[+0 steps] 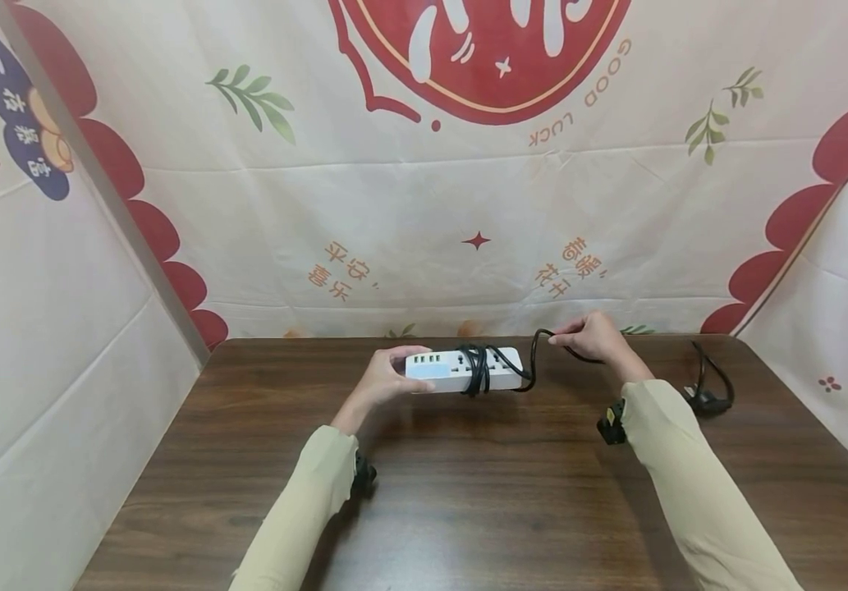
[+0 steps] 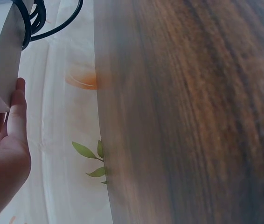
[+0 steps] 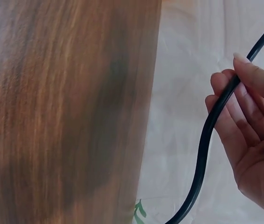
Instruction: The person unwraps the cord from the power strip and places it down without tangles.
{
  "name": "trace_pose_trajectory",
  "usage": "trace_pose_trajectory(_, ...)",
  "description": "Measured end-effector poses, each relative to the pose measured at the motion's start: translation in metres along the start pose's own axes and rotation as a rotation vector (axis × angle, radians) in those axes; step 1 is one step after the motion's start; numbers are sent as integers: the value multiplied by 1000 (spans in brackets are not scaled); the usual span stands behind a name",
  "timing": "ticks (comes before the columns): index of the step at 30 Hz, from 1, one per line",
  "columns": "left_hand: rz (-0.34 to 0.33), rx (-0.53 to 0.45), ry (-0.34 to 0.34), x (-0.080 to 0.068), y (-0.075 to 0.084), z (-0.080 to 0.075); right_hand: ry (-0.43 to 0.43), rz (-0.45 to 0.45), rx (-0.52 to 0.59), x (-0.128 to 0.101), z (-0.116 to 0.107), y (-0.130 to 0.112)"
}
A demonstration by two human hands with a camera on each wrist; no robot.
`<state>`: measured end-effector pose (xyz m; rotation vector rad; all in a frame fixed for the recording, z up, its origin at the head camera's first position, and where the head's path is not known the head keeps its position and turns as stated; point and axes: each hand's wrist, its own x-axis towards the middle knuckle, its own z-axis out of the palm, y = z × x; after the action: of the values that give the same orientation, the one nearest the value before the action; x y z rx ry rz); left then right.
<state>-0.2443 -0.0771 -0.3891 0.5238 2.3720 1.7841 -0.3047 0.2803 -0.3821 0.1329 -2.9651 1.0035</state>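
the head view looks down and forward over the whole wooden table [image 1: 468, 492]. both wrist views sit close, sharing its far edge and the printed cloth [image 1: 424, 205] behind.

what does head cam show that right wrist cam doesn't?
Head only: the white power strip with black cord wound round its middle, the left hand holding its end, the plug end lying on the table, and the printed backdrop.
Right wrist only: a close view of the fingers pinching the cord.
Both: right hand, cord, wooden table.
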Motion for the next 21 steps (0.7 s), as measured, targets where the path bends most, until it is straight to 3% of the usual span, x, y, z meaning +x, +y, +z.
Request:
trace_pose_trajectory(11,5,-3,-18,-1,-1,0,91,7,32,3,-6,-11)
trace_pose_trajectory(21,11,-1,-7,-1,-2,0,199,-39,41,3,-12,-24)
